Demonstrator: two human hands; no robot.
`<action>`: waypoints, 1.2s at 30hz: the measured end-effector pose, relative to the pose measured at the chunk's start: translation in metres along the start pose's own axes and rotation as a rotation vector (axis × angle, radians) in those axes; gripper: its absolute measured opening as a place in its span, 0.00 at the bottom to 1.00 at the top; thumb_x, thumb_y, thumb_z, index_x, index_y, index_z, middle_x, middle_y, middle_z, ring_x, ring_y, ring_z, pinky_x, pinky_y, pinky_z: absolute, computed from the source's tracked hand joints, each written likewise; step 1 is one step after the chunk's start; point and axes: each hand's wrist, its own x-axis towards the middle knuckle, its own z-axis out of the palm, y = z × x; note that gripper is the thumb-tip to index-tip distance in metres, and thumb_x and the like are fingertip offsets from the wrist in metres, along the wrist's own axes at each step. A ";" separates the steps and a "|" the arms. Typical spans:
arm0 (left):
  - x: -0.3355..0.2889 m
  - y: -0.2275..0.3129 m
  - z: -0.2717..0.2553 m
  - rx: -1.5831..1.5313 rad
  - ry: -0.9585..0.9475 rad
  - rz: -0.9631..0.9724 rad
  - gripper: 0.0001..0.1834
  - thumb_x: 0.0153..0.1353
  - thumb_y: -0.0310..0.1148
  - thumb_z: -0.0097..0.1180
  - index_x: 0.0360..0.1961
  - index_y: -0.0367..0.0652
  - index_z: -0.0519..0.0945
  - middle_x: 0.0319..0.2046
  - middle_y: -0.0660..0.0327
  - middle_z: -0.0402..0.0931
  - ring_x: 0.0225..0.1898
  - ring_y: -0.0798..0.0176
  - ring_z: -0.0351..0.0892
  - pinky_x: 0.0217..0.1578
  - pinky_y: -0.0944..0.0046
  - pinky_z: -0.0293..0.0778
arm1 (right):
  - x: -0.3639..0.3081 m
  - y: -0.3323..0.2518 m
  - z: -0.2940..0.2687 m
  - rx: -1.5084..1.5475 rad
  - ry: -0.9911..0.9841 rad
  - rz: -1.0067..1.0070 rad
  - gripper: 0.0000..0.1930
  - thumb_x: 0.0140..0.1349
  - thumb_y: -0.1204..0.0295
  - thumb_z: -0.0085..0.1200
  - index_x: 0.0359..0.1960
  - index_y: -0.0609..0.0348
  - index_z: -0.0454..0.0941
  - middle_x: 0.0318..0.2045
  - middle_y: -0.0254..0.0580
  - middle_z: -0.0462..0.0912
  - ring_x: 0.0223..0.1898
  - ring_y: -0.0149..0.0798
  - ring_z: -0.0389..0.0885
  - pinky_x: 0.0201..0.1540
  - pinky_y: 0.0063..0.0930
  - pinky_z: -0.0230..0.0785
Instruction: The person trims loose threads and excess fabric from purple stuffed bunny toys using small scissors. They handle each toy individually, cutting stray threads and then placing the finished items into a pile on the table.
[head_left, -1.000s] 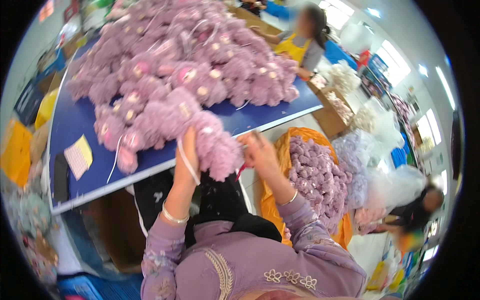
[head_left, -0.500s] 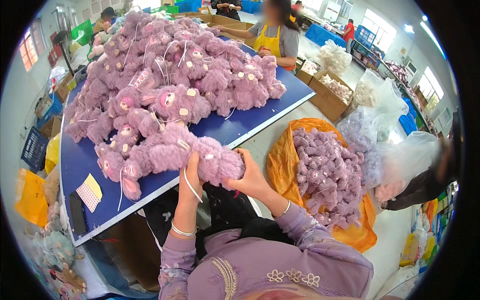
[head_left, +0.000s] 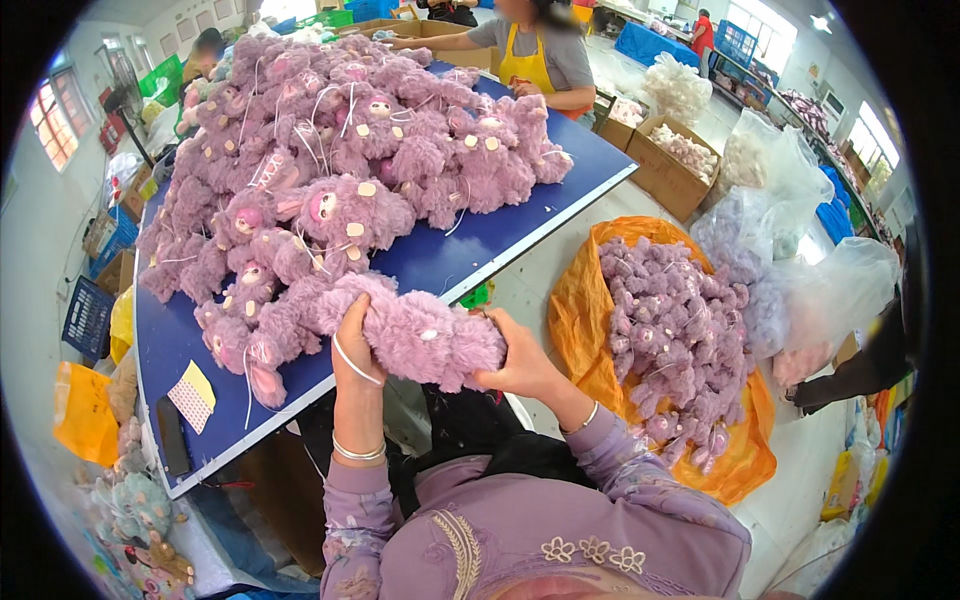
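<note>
Between my hands, just off the table's near edge, is a fluffy purple plush toy (head_left: 430, 338) with a small white spot on its upper side. My left hand (head_left: 362, 330) is closed round its left part, and a thin white cord loops over that wrist. At the toy's right end my right hand (head_left: 520, 357) grips the fur, thumb towards me. The toy's face is turned out of sight. Right behind it lies a large heap of similar purple plush toys (head_left: 350, 212), some with pink faces, pale feet and white cords.
The heap covers much of the blue table (head_left: 530, 235). A dark oblong object (head_left: 173, 436) and a sticker sheet (head_left: 192, 397) lie at its left corner. An orange sack (head_left: 575, 310) of smaller purple toys stands right, beyond it clear bags (head_left: 840, 290). A co-worker in a yellow apron (head_left: 524, 70) stands across.
The held plush toy has come slightly right and away from the heap, its right end raised less steeply. Both hands still grip it. The whole view has shifted a little.
</note>
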 end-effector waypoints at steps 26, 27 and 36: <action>-0.001 -0.026 -0.030 0.219 -0.152 -0.026 0.08 0.68 0.32 0.45 0.40 0.42 0.76 0.35 0.62 0.78 0.33 0.70 0.74 0.33 0.70 0.70 | -0.005 0.045 -0.070 -0.285 0.637 0.163 0.23 0.42 0.67 0.62 0.40 0.66 0.71 0.29 0.53 0.79 0.33 0.47 0.80 0.38 0.36 0.71; -0.002 -0.034 -0.027 0.278 -0.194 -0.049 0.08 0.68 0.32 0.45 0.40 0.42 0.76 0.35 0.62 0.78 0.33 0.70 0.74 0.33 0.70 0.70 | -0.004 0.042 -0.067 -0.279 0.626 0.141 0.23 0.42 0.67 0.62 0.40 0.66 0.71 0.29 0.53 0.79 0.33 0.47 0.80 0.38 0.36 0.71; -0.023 -0.073 0.013 0.558 -0.567 -0.017 0.38 0.58 0.30 0.62 0.66 0.38 0.57 0.59 0.54 0.66 0.58 0.59 0.68 0.54 0.59 0.69 | -0.002 0.010 -0.035 0.126 0.438 0.112 0.25 0.48 0.67 0.62 0.48 0.66 0.71 0.41 0.49 0.80 0.43 0.38 0.79 0.48 0.31 0.70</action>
